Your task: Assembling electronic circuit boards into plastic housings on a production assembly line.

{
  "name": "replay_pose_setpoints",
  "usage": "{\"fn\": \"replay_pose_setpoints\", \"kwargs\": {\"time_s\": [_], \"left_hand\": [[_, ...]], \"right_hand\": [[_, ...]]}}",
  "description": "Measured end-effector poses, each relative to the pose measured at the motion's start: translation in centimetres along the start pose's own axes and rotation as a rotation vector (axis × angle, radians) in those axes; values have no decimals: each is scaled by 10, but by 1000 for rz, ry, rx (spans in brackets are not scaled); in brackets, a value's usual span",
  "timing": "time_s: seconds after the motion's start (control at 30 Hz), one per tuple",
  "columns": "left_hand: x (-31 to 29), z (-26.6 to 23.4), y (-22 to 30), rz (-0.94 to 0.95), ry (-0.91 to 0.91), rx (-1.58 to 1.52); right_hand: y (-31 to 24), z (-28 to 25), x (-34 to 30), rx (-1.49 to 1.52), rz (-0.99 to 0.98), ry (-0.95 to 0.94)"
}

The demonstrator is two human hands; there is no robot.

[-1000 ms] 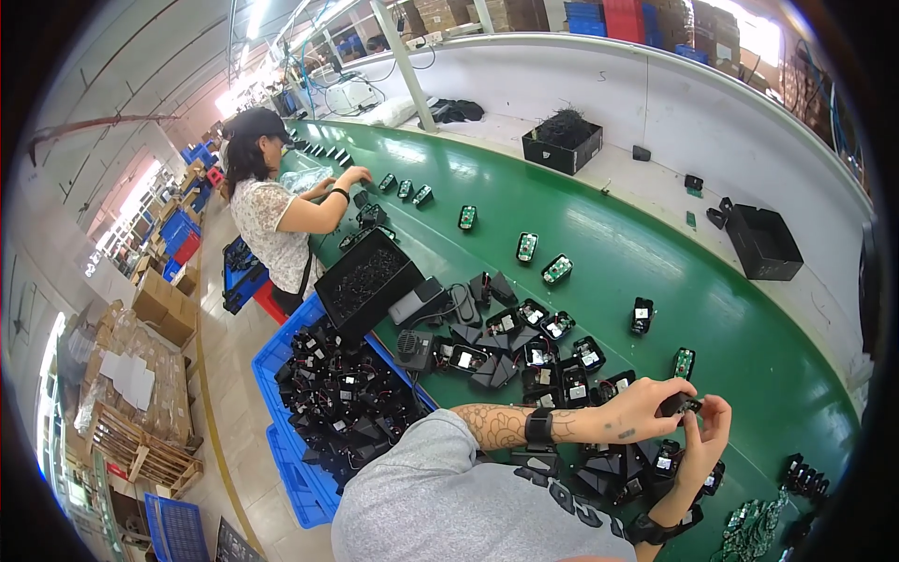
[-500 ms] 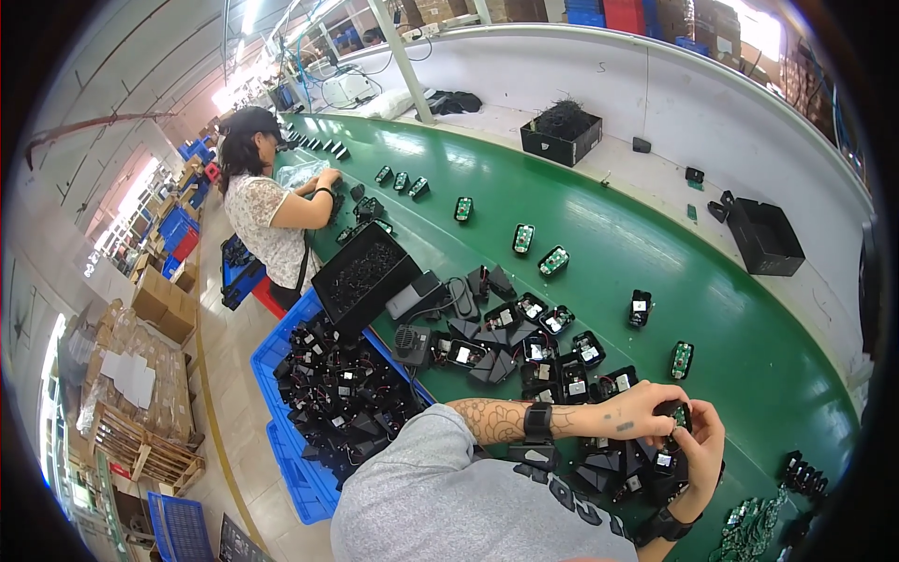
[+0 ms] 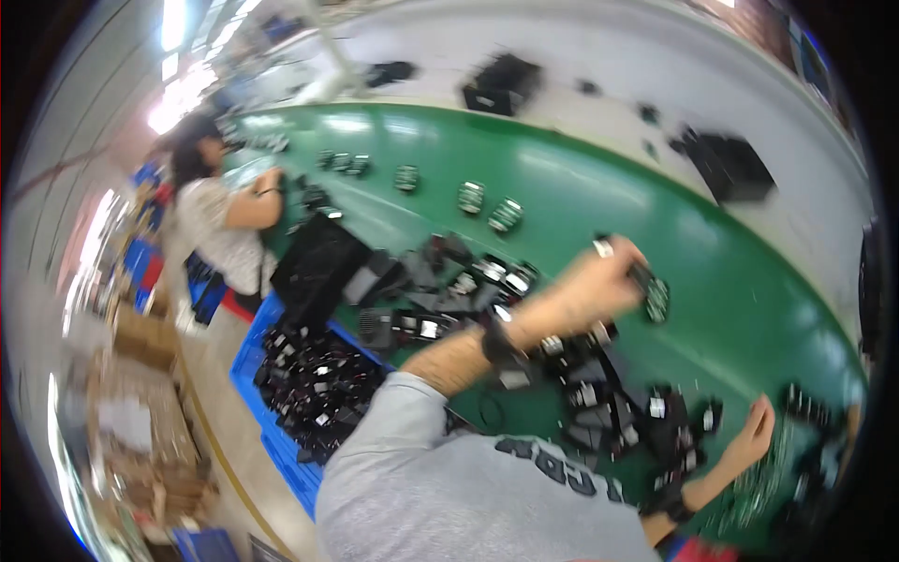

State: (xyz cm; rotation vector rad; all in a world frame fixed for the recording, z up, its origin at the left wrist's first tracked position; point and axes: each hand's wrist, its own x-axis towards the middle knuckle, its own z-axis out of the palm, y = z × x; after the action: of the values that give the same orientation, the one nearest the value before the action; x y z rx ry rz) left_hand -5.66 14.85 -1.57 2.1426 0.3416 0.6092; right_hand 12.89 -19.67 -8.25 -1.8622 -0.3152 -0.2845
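Note:
My left hand (image 3: 604,281) reaches out over the green table, its fingers bent round a dark housing (image 3: 641,275), blurred by motion. Right beside it stands a black housing with a green circuit board (image 3: 658,302). Another housing (image 3: 601,247) with a white part shows just past the fingers. My right hand (image 3: 748,440) is held apart at the lower right, fingers stretched and seemingly holding nothing. Next to it lies a heap of green circuit boards (image 3: 763,482). Between my arms spreads a pile of black housings (image 3: 599,403) with white parts and wires.
A blue crate (image 3: 245,365) full of black parts stands left of the table (image 3: 571,192), with a black box (image 3: 318,253) at its far edge. Several board-fitted housings (image 3: 506,215) sit in a row. Another person (image 3: 220,201) works at far left. A black bin (image 3: 726,164) stands on the ledge.
My hands have parted: the left has moved outward and away with a dark housing, the right has drawn back to the lower right. The whole view has shifted and blurred.

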Motion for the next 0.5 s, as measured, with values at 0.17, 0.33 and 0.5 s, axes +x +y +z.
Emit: {"fn": "replay_pose_setpoints", "kwargs": {"time_s": [0.17, 0.33, 0.5], "left_hand": [[26, -81, -122, -225, -126, 321], [69, -59, -126, -481, -590, 349], [84, -63, -199, -57, -396, 832]], "right_hand": [[75, -68, -15, -1158, 31, 56], [99, -74, -57, -1024, -89, 123], [75, -70, -54, -801, -150, 261]]}}
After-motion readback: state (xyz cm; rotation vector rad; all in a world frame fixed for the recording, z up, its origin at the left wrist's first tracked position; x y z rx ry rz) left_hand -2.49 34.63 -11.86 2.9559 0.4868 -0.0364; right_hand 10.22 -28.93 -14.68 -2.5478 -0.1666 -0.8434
